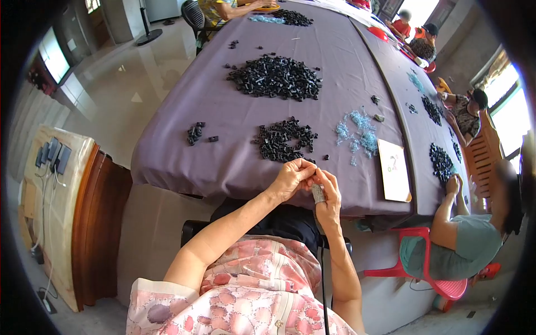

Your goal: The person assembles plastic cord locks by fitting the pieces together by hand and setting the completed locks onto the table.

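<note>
My left hand (pixel 295 178) is closed in a pinch just over the table's near edge. Its fingertips meet those of my right hand (pixel 328 195); whatever lies between them is too small to make out. A grey, textured wrapped piece (pixel 318 194) shows against my right hand's fingers, and I cannot tell whether it is a tool or a finger wrap. Just beyond my hands lies a pile of small black plastic parts (pixel 285 140). To its right are scattered thin, clear-blue small pieces (pixel 360 133). A black cord (pixel 324 285) hangs beside my right forearm.
A purple-grey cloth (pixel 178 162) covers the long table. Farther off sits a bigger heap of black parts (pixel 276 78). A white sheet (pixel 393 170) lies at right. Someone in a teal shirt (pixel 474 245) sits on a pink chair (pixel 427 262); others work along the table.
</note>
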Demonstrator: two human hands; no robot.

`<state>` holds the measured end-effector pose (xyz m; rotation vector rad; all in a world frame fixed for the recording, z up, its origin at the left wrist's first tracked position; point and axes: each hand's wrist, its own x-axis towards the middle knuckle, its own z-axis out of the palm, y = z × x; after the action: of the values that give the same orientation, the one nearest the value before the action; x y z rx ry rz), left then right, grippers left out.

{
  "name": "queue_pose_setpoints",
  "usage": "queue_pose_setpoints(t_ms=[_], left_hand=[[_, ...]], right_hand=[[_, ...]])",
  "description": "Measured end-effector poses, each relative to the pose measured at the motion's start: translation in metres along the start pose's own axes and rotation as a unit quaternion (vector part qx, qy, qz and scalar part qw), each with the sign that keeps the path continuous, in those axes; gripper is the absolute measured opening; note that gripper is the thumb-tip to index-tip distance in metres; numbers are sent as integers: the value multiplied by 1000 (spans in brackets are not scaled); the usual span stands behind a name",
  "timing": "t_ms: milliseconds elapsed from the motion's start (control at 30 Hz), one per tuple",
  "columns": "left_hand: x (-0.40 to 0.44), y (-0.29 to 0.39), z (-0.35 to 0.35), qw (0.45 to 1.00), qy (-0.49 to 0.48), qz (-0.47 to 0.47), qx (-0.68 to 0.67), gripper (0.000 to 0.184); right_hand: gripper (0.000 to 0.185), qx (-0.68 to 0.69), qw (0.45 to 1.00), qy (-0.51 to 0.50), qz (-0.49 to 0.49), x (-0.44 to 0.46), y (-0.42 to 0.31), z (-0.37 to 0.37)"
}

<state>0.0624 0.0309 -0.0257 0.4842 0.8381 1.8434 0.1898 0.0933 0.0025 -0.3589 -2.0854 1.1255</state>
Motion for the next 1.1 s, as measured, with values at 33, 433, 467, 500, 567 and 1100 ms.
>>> queue_pose_setpoints(t_ms=[33,433,467,500,567,1100], left_hand=[[0,0,-1,1000,-2,-2,-7,12],[-1,1,2,1000,-13,-16,-13,10],[-2,1,1,1000,-13,-16,-9,10],[-2,2,2,1000,-14,-18,-5,10],[-1,0,2,1000,-22,-16,0,10],[-3,-1,6,992,-9,18,122,13]], right_hand=[[48,2,1000,-10,3,1,4,-3],[35,-323,945,-25,-36,65,47,-19],[33,-328,944,-38,-23,68,49,-18],[30,-333,941,-51,-8,71,49,-17],[21,-352,934,-65,10,74,53,-16],[11,270,927,20,259,3,10,-27]])
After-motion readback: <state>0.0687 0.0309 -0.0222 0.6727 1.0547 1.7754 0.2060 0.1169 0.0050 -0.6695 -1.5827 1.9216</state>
